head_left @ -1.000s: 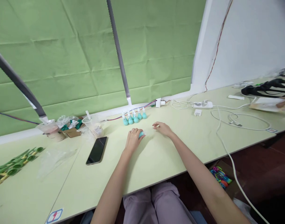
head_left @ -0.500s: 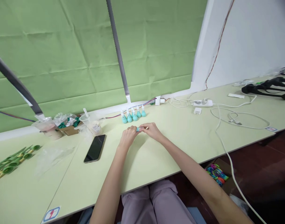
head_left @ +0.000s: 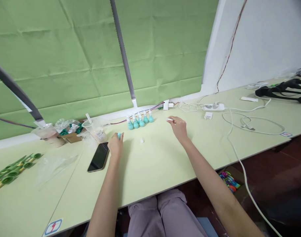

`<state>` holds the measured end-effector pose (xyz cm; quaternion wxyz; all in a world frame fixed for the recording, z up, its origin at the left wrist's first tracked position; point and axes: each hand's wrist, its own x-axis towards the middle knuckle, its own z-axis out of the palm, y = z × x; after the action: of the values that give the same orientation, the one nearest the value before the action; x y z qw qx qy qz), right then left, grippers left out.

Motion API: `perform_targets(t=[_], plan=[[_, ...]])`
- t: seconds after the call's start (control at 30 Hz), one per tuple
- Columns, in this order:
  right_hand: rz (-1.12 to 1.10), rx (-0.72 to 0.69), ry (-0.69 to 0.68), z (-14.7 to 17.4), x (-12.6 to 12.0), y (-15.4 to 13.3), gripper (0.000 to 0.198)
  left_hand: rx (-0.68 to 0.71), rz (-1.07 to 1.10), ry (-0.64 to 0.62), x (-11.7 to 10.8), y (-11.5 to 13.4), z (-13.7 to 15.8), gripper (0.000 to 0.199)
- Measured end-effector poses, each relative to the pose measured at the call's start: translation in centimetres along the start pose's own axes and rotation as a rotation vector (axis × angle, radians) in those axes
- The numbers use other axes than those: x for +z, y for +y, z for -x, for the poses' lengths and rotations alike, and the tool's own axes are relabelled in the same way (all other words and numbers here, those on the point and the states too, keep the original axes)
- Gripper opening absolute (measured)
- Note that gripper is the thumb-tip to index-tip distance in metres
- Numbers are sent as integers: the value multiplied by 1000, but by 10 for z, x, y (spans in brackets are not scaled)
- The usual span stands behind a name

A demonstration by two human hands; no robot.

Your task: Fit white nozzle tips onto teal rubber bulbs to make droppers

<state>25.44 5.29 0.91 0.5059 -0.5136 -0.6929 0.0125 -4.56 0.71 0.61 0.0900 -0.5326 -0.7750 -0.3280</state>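
My left hand (head_left: 115, 144) is closed around a small teal squeeze bottle (head_left: 119, 135), most of it hidden by the fingers, just right of the phone. My right hand (head_left: 178, 127), well off to the right, pinches a small clear-white cap-like piece (head_left: 169, 119) between thumb and fingertips. Between the hands a small white piece (head_left: 141, 141) lies on the table. Behind it, several teal bulb-shaped squeeze bottles (head_left: 136, 123) with white pointed tops stand upright in a tight group.
A black phone (head_left: 98, 158) lies beside my left forearm. Plastic cups (head_left: 94, 131) and a small cardboard box (head_left: 73, 136) stand at the back left. Green plastic pieces (head_left: 14, 171) lie far left. A power strip (head_left: 213, 107) and white cables (head_left: 254, 118) spread over the right side.
My hands were together over one teal piece and have moved apart, left hand leftwards, right hand right and away from me. The small white piece now shows on the table between them.
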Motion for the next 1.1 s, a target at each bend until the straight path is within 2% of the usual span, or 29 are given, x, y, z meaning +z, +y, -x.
perform_targets(t=[0.07,0.13,0.27,0.43,0.5,0.73,0.83,1.0,1.1], plan=[[106,42,-112,-2,1,13,21,-145,245,76,5,-17,-8,43],[228,37,-235,2,6,18,22,-182,471,75,15,-20,-9,43],[401,-12,-385,11,13,11,14,-84,749,-70,38,-10,-1,37],[382,16,-479,12,14,10,15,34,896,-309,46,-9,3,29],[377,34,-489,11,14,13,18,44,906,-362,46,-12,1,29],[320,107,-500,10,15,19,32,-36,855,-349,53,-17,-1,40],[293,150,-430,9,13,19,38,-10,847,-340,53,-17,-1,45],[298,197,-216,7,8,18,40,5,815,-233,48,-17,-2,45],[264,180,-207,8,8,15,39,10,785,-196,44,-15,-1,42]])
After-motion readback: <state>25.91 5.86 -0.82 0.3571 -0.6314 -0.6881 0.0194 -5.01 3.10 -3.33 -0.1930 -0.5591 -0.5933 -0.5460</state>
